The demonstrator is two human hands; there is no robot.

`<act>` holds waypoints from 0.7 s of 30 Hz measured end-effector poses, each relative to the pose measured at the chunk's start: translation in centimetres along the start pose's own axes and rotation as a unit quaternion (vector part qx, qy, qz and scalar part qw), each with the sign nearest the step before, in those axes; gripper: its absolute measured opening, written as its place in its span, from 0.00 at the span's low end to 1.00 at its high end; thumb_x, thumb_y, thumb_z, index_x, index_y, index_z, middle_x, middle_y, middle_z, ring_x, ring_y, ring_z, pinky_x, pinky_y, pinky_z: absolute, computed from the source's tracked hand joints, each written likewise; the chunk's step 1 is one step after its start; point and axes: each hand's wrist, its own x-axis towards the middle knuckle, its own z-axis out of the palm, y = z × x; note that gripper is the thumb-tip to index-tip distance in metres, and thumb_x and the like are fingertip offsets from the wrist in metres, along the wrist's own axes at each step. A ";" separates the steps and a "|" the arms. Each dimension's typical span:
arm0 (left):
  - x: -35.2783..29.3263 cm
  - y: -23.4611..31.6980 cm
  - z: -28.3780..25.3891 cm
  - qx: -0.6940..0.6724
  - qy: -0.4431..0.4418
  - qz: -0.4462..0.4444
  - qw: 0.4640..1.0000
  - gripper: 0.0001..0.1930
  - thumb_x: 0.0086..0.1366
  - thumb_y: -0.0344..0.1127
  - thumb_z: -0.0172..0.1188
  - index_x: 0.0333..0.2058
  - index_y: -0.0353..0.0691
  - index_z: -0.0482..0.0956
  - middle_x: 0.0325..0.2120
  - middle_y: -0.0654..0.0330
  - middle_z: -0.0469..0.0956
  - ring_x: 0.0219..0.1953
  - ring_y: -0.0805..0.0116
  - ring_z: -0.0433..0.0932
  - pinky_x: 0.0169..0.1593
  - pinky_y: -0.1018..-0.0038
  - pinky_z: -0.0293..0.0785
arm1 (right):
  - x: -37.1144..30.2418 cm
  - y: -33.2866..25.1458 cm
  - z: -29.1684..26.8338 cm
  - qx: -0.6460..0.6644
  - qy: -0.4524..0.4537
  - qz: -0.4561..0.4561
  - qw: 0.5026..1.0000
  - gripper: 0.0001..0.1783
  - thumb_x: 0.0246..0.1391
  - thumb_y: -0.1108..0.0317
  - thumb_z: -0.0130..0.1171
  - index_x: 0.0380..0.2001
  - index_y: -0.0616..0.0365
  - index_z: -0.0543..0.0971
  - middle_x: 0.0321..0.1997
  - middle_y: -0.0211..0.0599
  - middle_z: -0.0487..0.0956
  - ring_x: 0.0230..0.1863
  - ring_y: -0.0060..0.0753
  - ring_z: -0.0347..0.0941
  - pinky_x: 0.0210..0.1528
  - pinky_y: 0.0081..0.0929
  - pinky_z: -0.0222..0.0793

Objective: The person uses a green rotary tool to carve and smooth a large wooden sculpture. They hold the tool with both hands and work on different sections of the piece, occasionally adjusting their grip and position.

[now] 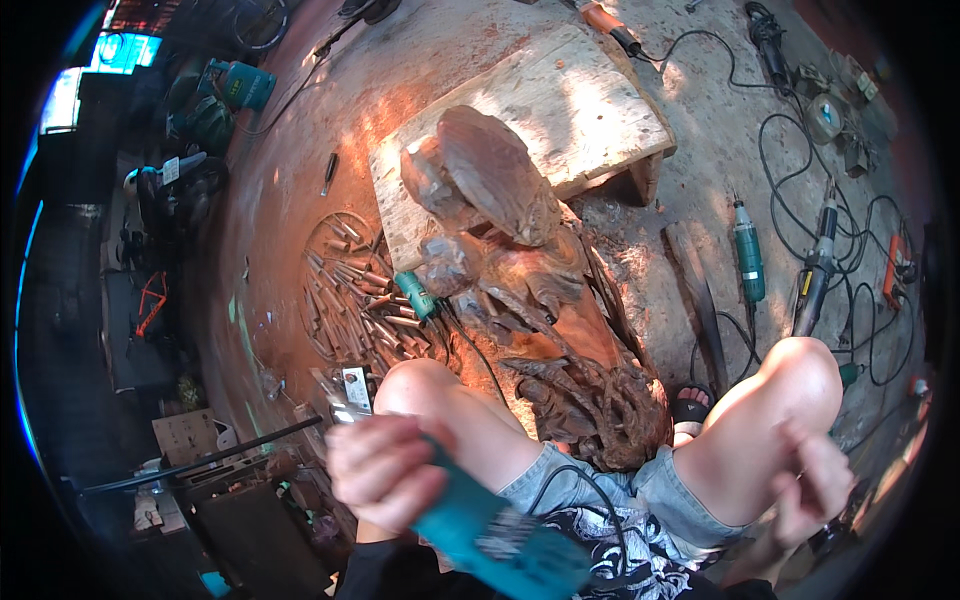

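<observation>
My left hand [385,472] is wrapped round the front of a teal handheld die grinder [500,545], held above my left thigh. A blurred shiny tip shows beyond the fist, and a black cord runs from the tool over my lap. Beside my right knee is my right hand [815,478], its fingers bent and smeared by motion; whether it holds anything small is unclear. Between my legs a reddish-brown wood carving [570,310] reaches away from me. Its far end, with a broad rounded piece, rests against a low wooden block table [600,110].
Left of the carving lies a round tray of many chisels [340,300], with another teal power tool [415,295] beside it. On the right are a teal grinder [748,255], a black-grey power tool [818,265], tangled cords and a dark wooden bar [695,300]. A gas cylinder [243,85] stands far left.
</observation>
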 end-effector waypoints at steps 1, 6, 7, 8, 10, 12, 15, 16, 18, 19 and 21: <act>0.6 0.3 -1.8 0.116 0.004 -0.065 0.991 0.23 0.58 0.24 0.78 0.41 0.52 0.72 0.33 0.66 0.73 0.28 0.67 0.79 0.32 0.71 0.75 | 2.5 -0.6 -2.6 0.027 -0.110 0.114 0.987 0.23 0.60 0.73 0.67 0.58 0.66 0.79 0.54 0.47 0.82 0.52 0.38 0.82 0.56 0.32 0.77; -4.7 -2.8 -7.5 0.157 0.033 -0.177 0.971 0.27 0.61 0.17 0.70 0.53 0.42 0.67 0.44 0.53 0.73 0.45 0.57 0.76 0.53 0.56 0.78 | 9.0 -3.1 -5.1 -0.093 -0.328 0.230 0.912 0.19 0.65 0.79 0.56 0.57 0.75 0.83 0.62 0.58 0.84 0.62 0.50 0.83 0.69 0.42 0.75; -5.4 -2.7 -7.3 0.147 0.041 -0.195 0.969 0.27 0.61 0.16 0.70 0.53 0.42 0.67 0.43 0.54 0.73 0.44 0.57 0.77 0.53 0.57 0.78 | 8.9 -3.4 -5.3 -0.110 -0.330 0.221 0.911 0.19 0.65 0.79 0.56 0.56 0.75 0.84 0.62 0.58 0.84 0.62 0.50 0.82 0.70 0.43 0.75; -4.7 -2.0 -7.3 0.147 0.022 -0.194 0.970 0.27 0.58 0.15 0.69 0.52 0.42 0.68 0.42 0.54 0.73 0.41 0.58 0.78 0.50 0.60 0.79 | 8.5 -3.4 -5.5 -0.059 -0.320 0.257 0.910 0.23 0.64 0.75 0.61 0.61 0.73 0.81 0.61 0.57 0.84 0.64 0.52 0.82 0.69 0.46 0.76; -3.8 -1.1 -4.3 0.083 0.036 -0.153 0.984 0.25 0.51 0.14 0.71 0.45 0.43 0.74 0.34 0.59 0.74 0.31 0.61 0.79 0.35 0.64 0.79 | 6.8 -3.1 -5.6 0.144 -0.361 0.255 0.885 0.28 0.63 0.70 0.65 0.64 0.72 0.77 0.59 0.59 0.85 0.60 0.52 0.83 0.67 0.48 0.77; -1.7 0.9 -3.1 -0.073 -0.053 -0.099 0.991 0.04 0.59 0.30 0.68 0.33 0.43 0.90 0.38 0.56 0.87 0.33 0.62 0.88 0.37 0.66 0.86 | 6.4 -3.3 -3.6 0.351 -0.417 0.252 0.800 0.34 0.62 0.66 0.70 0.67 0.70 0.74 0.57 0.61 0.85 0.56 0.52 0.85 0.65 0.50 0.79; 0.3 4.8 3.8 -0.149 -0.025 0.017 0.988 0.10 0.58 0.32 0.65 0.39 0.39 0.85 0.38 0.60 0.83 0.37 0.63 0.85 0.41 0.69 0.83 | 5.9 -5.5 -5.1 0.424 -0.481 0.292 0.709 0.37 0.58 0.65 0.74 0.66 0.70 0.74 0.57 0.59 0.85 0.56 0.50 0.85 0.64 0.48 0.79; 0.3 6.1 5.4 -0.192 -0.013 0.013 0.981 0.10 0.60 0.33 0.64 0.40 0.38 0.82 0.38 0.59 0.81 0.40 0.64 0.82 0.43 0.70 0.81 | 5.6 -6.4 -5.7 0.412 -0.493 0.320 0.696 0.37 0.57 0.64 0.75 0.66 0.70 0.74 0.56 0.59 0.85 0.56 0.50 0.85 0.64 0.47 0.79; 0.0 7.9 7.0 -0.266 -0.024 -0.022 0.964 0.12 0.60 0.36 0.65 0.40 0.37 0.81 0.39 0.58 0.80 0.40 0.65 0.81 0.43 0.69 0.80 | 5.2 -8.1 -7.3 0.379 -0.497 0.373 0.685 0.39 0.54 0.64 0.77 0.66 0.70 0.74 0.56 0.58 0.85 0.56 0.48 0.85 0.64 0.46 0.79; -0.1 8.4 7.5 -0.276 -0.021 -0.034 0.960 0.12 0.59 0.37 0.65 0.38 0.38 0.80 0.38 0.59 0.80 0.39 0.65 0.81 0.42 0.69 0.79 | 5.3 -8.4 -7.8 0.361 -0.496 0.395 0.684 0.40 0.53 0.63 0.78 0.65 0.69 0.74 0.55 0.57 0.85 0.56 0.48 0.85 0.63 0.45 0.79; -0.3 8.8 8.1 -0.289 -0.040 -0.043 0.955 0.11 0.59 0.37 0.65 0.36 0.39 0.79 0.36 0.60 0.79 0.38 0.65 0.80 0.41 0.70 0.77 | 5.1 -8.7 -8.2 0.327 -0.479 0.433 0.690 0.42 0.50 0.63 0.80 0.65 0.69 0.75 0.55 0.57 0.86 0.55 0.47 0.85 0.63 0.44 0.79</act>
